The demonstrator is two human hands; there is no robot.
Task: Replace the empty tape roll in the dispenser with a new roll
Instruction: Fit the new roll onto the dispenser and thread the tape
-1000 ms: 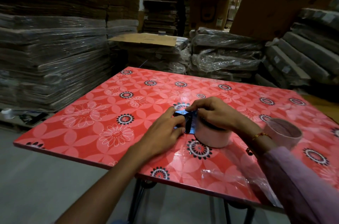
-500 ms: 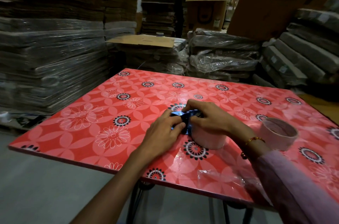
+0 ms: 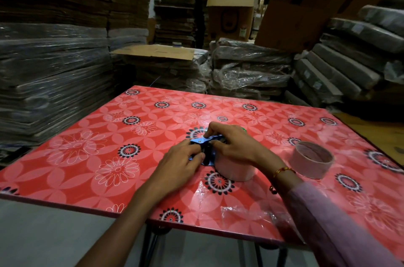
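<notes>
A blue metal tape dispenser [image 3: 202, 141] lies flat on the red flowered table [image 3: 87, 157], with a full pale tape roll [image 3: 234, 169] sitting in it. My left hand [image 3: 179, 163] presses on the dispenser's near left side. My right hand [image 3: 231, 144] lies over the roll, its fingers pinching the dispenser's blue front plate. Much of the dispenser is hidden under both hands. An empty cardboard tape core [image 3: 311, 161] stands on the table to the right, apart from my hands.
Crumpled clear plastic wrap [image 3: 244, 212] lies near the table's front edge. Tall stacks of wrapped flat cardboard [image 3: 50, 70] rise at the left, with wrapped bundles [image 3: 251, 70] and boxes behind and at the right. Grey floor shows below the table edge.
Both hands have stayed on the dispenser and roll; my right fingers have shifted forward onto the blue plate. The camera view has drifted slightly.
</notes>
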